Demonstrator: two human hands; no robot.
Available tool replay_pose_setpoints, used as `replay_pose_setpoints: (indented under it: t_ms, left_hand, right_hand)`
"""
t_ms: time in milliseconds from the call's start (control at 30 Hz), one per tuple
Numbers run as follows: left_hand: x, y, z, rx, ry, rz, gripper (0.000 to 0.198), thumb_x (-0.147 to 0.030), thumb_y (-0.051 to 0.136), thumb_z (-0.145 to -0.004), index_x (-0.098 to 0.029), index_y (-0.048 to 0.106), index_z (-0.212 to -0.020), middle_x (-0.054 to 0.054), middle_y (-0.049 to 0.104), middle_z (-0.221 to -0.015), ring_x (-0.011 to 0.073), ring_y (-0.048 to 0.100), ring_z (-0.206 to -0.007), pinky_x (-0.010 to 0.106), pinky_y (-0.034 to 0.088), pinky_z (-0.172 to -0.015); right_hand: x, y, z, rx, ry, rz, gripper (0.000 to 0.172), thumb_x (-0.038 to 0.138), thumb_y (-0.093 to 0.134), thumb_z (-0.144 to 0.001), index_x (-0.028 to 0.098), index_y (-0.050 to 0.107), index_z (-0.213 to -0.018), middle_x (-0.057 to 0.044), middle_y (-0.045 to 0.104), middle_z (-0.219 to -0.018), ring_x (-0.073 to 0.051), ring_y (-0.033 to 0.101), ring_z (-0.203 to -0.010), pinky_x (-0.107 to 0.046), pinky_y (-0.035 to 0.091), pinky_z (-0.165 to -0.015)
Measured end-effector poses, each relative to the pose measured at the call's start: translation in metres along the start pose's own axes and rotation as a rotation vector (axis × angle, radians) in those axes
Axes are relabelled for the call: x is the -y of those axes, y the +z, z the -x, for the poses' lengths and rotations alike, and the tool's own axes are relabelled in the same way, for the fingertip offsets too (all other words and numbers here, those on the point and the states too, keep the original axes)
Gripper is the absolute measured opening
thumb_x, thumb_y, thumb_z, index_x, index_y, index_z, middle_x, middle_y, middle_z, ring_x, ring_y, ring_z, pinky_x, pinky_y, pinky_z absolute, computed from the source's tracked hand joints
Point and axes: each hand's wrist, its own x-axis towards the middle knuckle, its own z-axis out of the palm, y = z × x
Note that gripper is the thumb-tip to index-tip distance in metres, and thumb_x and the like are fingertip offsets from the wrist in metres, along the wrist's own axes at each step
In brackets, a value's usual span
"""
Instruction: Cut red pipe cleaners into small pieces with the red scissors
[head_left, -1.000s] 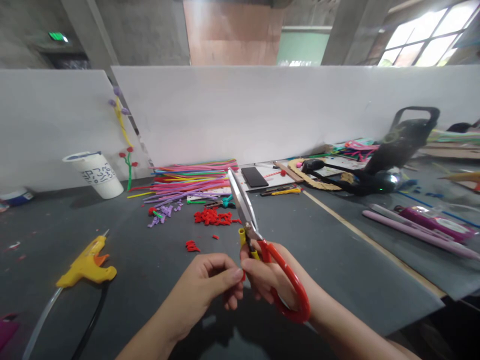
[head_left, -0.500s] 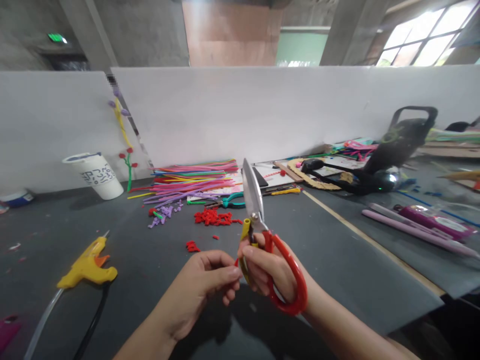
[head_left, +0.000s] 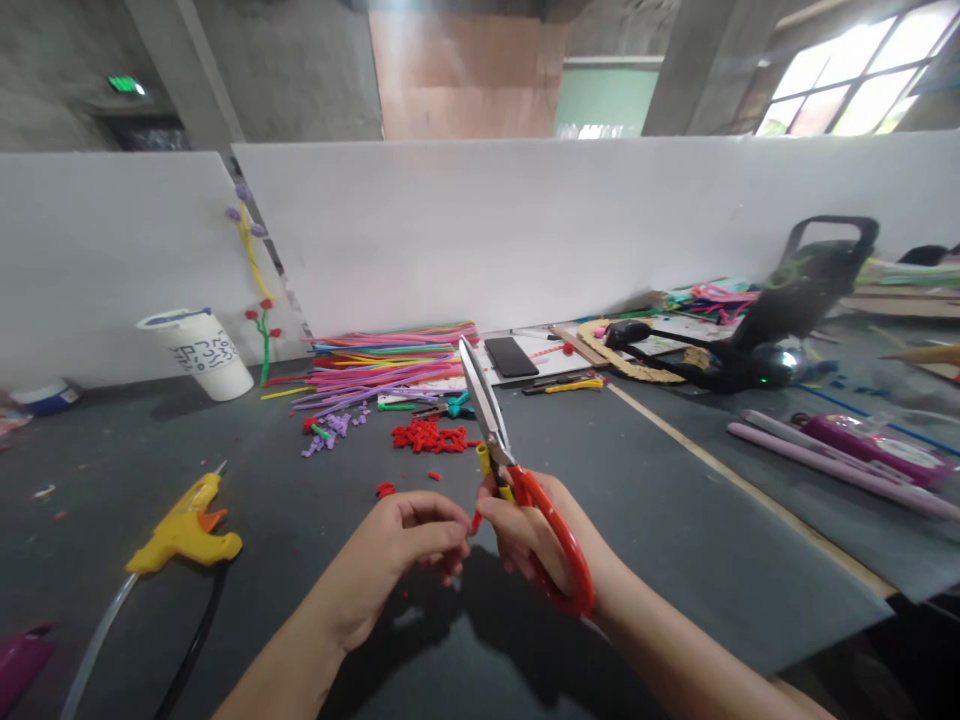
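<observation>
Red-handled scissors (head_left: pixel 491 415) point up and away from me, held in my right hand (head_left: pixel 532 525), with one red handle loop around the outside of the hand. A yellow tube-like piece (head_left: pixel 484 460) shows beside the blades; whether it belongs to the scissors I cannot tell. My left hand (head_left: pixel 416 540) is closed in a pinch on a short red pipe cleaner piece (head_left: pixel 477 521), which lies close to the right fingertips. Beyond the hands are a pile of red pipe cleaner pieces (head_left: pixel 431 436) and several purple pieces (head_left: pixel 337 432).
A yellow glue gun (head_left: pixel 184 525) with its cable lies at left, near a white cup (head_left: pixel 206 355). Long coloured pipe cleaners (head_left: pixel 390 365), a black phone (head_left: pixel 511 356) and teal-handled pliers (head_left: pixel 459 405) lie farther back. A black stand (head_left: pixel 780 300) is at right.
The scissors have swung left and lower in my right hand, uncovering the phone. My left hand has shifted slightly left, and more of the red piece shows between the hands.
</observation>
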Motion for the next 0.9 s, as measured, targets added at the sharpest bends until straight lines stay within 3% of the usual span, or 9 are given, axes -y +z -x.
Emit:
replay_pose_setpoints:
  t_ms: [167,267,333,367,433,500,667,900]
  left_hand:
    - [0.005,0.003,-0.002,-0.002,-0.080,0.011,0.013,-0.024,0.061,-0.066,-0.013,0.056,-0.062,-0.001,0.054,-0.052,0.0067,0.046,-0.044,0.018,0.034,-0.044]
    - [0.002,-0.005,-0.004,-0.033,-0.013,-0.253,0.010,-0.023,0.057,-0.067,-0.016,0.053,-0.062,-0.003,0.050,-0.050,0.0079,0.045,-0.043,0.019,0.034,-0.044]
    - [-0.003,-0.019,-0.007,-0.138,0.117,-0.651,0.011,-0.027,0.053,-0.069,-0.018,0.054,-0.064,-0.003,0.051,-0.053,0.0107,0.048,-0.049,0.021,0.037,-0.049]
    - [-0.006,-0.029,-0.009,-0.272,0.201,-0.930,0.015,-0.031,0.050,-0.072,-0.019,0.056,-0.065,-0.002,0.053,-0.054,0.0124,0.050,-0.052,0.022,0.038,-0.051]
    - [-0.011,-0.048,-0.014,-0.454,0.251,-1.071,0.016,-0.029,0.046,-0.073,-0.019,0.057,-0.069,0.002,0.057,-0.068,0.0165,0.052,-0.066,0.026,0.037,-0.061]
    - [-0.011,-0.064,-0.020,-0.545,0.259,-1.172,0.015,-0.024,0.044,-0.073,-0.019,0.056,-0.066,0.004,0.056,-0.071,0.0183,0.051,-0.069,0.028,0.035,-0.063]
    - [0.002,-0.076,-0.032,-0.564,0.235,-1.336,0.018,-0.013,0.042,-0.070,-0.018,0.057,-0.062,0.004,0.056,-0.070,0.0175,0.050,-0.066,0.027,0.033,-0.060]
    - [0.005,-0.080,-0.034,-0.547,0.193,-1.404,0.022,-0.013,0.041,-0.071,-0.018,0.061,-0.064,0.005,0.060,-0.072,0.0163,0.053,-0.069,0.025,0.034,-0.061]
  right_hand:
    - [-0.003,0.004,0.001,0.010,-0.013,0.012,0.010,0.025,0.051,-0.065,0.018,0.047,-0.061,0.011,0.036,-0.033,-0.004,0.031,-0.027,-0.016,0.031,-0.033]
    - [-0.004,0.003,-0.001,-0.034,-0.026,0.015,0.009,0.026,0.050,-0.065,0.019,0.046,-0.061,0.012,0.033,-0.032,-0.004,0.030,-0.027,-0.017,0.031,-0.033]
    - [-0.004,-0.001,-0.003,-0.091,-0.042,0.019,0.010,0.027,0.048,-0.067,0.019,0.045,-0.062,0.012,0.032,-0.031,-0.005,0.031,-0.027,-0.018,0.033,-0.034]
    - [-0.004,-0.004,-0.005,-0.116,-0.051,0.024,0.010,0.027,0.047,-0.068,0.020,0.044,-0.062,0.012,0.032,-0.031,-0.005,0.031,-0.027,-0.019,0.034,-0.035]
    - [-0.004,-0.010,-0.007,-0.147,-0.064,0.038,0.011,0.028,0.047,-0.068,0.020,0.043,-0.062,0.011,0.033,-0.032,-0.006,0.032,-0.028,-0.019,0.035,-0.036]
    - [-0.006,-0.014,-0.008,-0.159,-0.063,0.059,0.012,0.028,0.048,-0.068,0.020,0.044,-0.061,0.011,0.034,-0.032,-0.006,0.033,-0.028,-0.019,0.034,-0.035]
    - [-0.010,-0.014,-0.007,-0.155,-0.041,0.092,0.011,0.028,0.049,-0.069,0.019,0.046,-0.063,0.010,0.035,-0.032,-0.008,0.037,-0.028,-0.018,0.030,-0.031]
    - [-0.012,-0.014,-0.008,-0.149,-0.051,0.099,0.011,0.028,0.049,-0.069,0.019,0.046,-0.063,0.011,0.035,-0.032,-0.007,0.036,-0.028,-0.019,0.036,-0.035]
